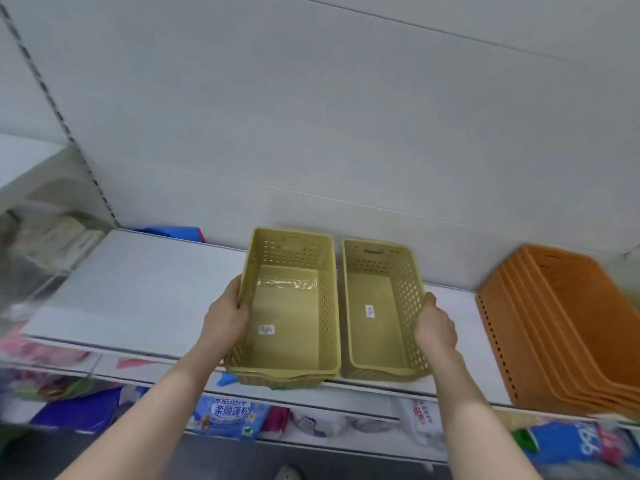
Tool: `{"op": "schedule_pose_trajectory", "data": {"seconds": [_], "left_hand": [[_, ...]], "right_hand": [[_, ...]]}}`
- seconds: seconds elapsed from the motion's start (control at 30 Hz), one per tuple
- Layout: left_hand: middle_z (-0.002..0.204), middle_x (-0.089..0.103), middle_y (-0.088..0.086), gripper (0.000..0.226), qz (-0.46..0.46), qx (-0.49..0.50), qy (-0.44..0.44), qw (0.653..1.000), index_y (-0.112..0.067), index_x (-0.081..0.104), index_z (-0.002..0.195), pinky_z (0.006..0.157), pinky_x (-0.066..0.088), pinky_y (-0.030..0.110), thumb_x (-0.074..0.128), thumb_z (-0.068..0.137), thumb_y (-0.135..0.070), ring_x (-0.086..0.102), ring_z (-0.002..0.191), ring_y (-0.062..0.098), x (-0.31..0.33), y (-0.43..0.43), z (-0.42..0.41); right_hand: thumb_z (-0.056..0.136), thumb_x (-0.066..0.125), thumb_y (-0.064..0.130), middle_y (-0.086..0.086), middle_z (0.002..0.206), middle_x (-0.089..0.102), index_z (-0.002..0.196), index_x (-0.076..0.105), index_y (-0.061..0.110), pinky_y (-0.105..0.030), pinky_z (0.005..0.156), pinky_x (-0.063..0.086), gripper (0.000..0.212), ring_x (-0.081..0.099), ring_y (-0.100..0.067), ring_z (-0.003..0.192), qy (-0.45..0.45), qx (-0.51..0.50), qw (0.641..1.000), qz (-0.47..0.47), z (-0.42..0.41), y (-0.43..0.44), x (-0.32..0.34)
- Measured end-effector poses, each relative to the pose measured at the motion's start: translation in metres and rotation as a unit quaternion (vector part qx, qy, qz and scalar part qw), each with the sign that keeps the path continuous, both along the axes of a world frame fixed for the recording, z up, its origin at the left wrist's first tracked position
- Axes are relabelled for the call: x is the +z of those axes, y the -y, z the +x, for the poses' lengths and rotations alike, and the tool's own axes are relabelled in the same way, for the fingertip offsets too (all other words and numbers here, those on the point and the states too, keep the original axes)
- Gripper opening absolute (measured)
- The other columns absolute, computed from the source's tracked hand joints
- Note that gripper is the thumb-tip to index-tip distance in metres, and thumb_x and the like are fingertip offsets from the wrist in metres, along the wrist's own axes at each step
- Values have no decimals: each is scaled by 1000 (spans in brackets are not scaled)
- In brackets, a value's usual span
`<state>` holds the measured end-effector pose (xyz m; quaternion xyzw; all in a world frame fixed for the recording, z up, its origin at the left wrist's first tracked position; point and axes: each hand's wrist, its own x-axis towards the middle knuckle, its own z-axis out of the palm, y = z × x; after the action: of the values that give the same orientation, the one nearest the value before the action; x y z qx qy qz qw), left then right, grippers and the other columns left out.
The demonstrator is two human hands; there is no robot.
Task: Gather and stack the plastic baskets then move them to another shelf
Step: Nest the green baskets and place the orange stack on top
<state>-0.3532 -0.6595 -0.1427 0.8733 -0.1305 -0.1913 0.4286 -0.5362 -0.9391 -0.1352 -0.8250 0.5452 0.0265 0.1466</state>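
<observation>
Two olive-yellow perforated plastic baskets stand side by side on a white shelf (138, 292). The left basket (291, 306) is nested in at least one more basket beneath it, whose rim shows at the front. My left hand (227, 315) grips its left wall, fingers over the rim. The right basket (377, 310) stands alone, and my right hand (434, 325) holds its right wall near the rim. Each basket has a small white sticker on its floor. A narrow gap separates the two.
A nested stack of orange baskets (568, 327) lies tilted at the shelf's right end. Blue packaging (173, 232) shows at the shelf's back left. On the shelf below lie packaged goods (228, 417). A slotted upright (52, 98) runs up the back panel on the left.
</observation>
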Motion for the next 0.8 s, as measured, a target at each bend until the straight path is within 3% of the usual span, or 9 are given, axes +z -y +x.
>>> {"op": "schedule_pose_trajectory", "data": {"seconds": [0.2,0.3,0.4,0.53,0.63,0.8], "left_hand": [[130,63,4,40,-66,-22,-57,996,-35,50,133,96,45,40,37,96,-40,58,115,27,8,10,-12],[125,65,-6,28,-101,-44,-102,989,-55,56,116,101,47,45,39,95,-50,60,113,19,15,2,-11],[117,69,-10,24,-127,-65,-134,981,-64,60,103,95,52,45,45,87,-54,65,108,16,17,-8,-7],[121,69,-4,28,-159,-74,-152,973,-47,59,121,87,58,41,48,97,-38,67,104,14,20,-13,-6],[121,67,-2,28,-172,-66,-165,969,-37,57,123,80,56,31,42,101,-31,65,106,14,18,-15,-5],[116,66,-9,45,-194,-60,-213,956,-24,61,121,73,53,22,27,102,-46,64,105,9,24,-24,-2]], "right_hand": [[94,35,20,-19,114,64,115,53,17,-36,78,42,29,60,-37,101,47,-8,999,-20,-21,3,15],[94,39,16,-25,114,65,123,54,18,-38,76,38,33,60,-42,104,83,-22,993,-86,-30,0,49],[91,46,8,-35,111,63,133,52,18,-45,81,44,43,59,-51,104,145,-39,977,-151,-36,-12,94],[95,47,14,-33,116,63,136,52,17,-45,85,45,41,59,-50,106,204,-10,968,-145,-17,-33,139],[94,50,13,-26,118,67,135,54,14,-41,87,46,41,60,-44,109,228,53,967,-100,13,-63,133],[93,43,13,-16,106,70,120,59,18,-36,72,39,32,62,-39,98,198,105,974,-28,47,-111,73]]}}
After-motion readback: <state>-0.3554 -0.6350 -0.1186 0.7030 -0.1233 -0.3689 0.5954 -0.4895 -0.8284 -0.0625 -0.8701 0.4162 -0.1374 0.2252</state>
